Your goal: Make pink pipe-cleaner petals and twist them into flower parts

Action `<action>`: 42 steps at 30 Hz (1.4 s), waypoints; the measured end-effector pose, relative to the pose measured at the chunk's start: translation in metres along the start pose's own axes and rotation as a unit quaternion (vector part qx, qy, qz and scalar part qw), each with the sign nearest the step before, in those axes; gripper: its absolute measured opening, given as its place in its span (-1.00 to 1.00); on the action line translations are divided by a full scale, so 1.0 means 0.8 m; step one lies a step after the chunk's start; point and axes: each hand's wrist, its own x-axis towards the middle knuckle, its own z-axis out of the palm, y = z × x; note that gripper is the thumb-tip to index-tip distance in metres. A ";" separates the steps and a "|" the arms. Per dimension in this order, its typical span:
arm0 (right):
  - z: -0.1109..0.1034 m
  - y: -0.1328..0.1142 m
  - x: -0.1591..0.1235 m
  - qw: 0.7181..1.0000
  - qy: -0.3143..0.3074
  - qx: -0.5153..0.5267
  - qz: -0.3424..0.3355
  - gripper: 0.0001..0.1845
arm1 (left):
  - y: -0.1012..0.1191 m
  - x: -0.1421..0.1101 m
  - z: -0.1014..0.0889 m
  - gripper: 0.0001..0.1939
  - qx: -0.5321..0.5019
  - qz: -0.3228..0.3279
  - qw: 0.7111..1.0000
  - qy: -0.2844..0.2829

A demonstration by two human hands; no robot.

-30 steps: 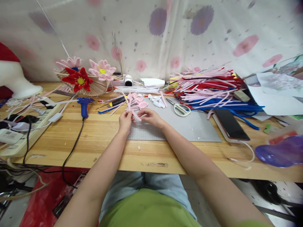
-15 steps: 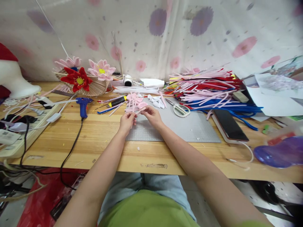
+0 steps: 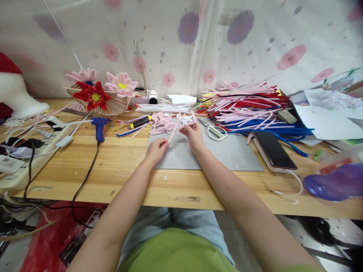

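My left hand (image 3: 157, 150) pinches the lower end of a pink pipe cleaner (image 3: 174, 129), which slants up and away over the mat. To its right, my right hand (image 3: 194, 136) is closed at the fingertips around a pink pipe cleaner piece (image 3: 185, 125); whether the two pieces are joined I cannot tell. Both hands are above the grey cutting mat (image 3: 227, 155). Just beyond them lie pink looped petals (image 3: 161, 121) and white petal shapes, partly hidden by the right hand. Scissors (image 3: 216, 132) with pale handles rest on the mat to the right.
A blue glue gun (image 3: 99, 128) with a black cord stands at left, near a power strip (image 3: 34, 162). Finished flowers (image 3: 95, 97) sit behind it. Heaped pipe cleaners (image 3: 246, 104), a phone (image 3: 275, 149) and a purple translucent object (image 3: 331, 182) are on the right.
My hands have moved apart. The right one went right and slightly up, while the left shifted a little toward me. The pink pipe cleaner now stands out longer between them.
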 end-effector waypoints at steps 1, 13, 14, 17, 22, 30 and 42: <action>0.001 0.000 -0.001 1.000 -0.007 -0.004 0.015 -0.69 | 0.000 0.000 0.000 -0.89 0.009 0.005 1.000 0.003; 0.012 -0.001 -0.020 0.973 -0.187 -0.042 0.130 -0.65 | 0.008 -0.001 -0.002 -0.70 0.009 -0.009 0.999 -0.038; 0.012 -0.001 -0.021 0.972 -0.190 -0.038 0.135 -0.66 | 0.008 0.000 -0.001 -0.68 -0.018 -0.014 0.999 -0.039; 0.011 -0.001 -0.022 0.967 -0.199 -0.029 0.153 -0.68 | 0.010 0.002 0.000 -0.61 -0.085 -0.037 0.995 -0.026; 0.010 -0.002 -0.023 0.956 -0.222 -0.022 0.191 -0.68 | 0.015 0.001 -0.002 -0.30 -0.155 -0.055 0.986 -0.033; 0.016 0.012 -0.022 0.968 -0.204 -0.099 0.110 -0.62 | 0.018 0.000 0.000 -0.66 -0.164 -0.056 0.983 -0.058; 0.026 -0.001 -0.029 0.967 -0.227 -0.102 -0.056 -0.73 | 0.031 -0.002 0.002 -0.56 -0.176 -0.106 0.974 -0.094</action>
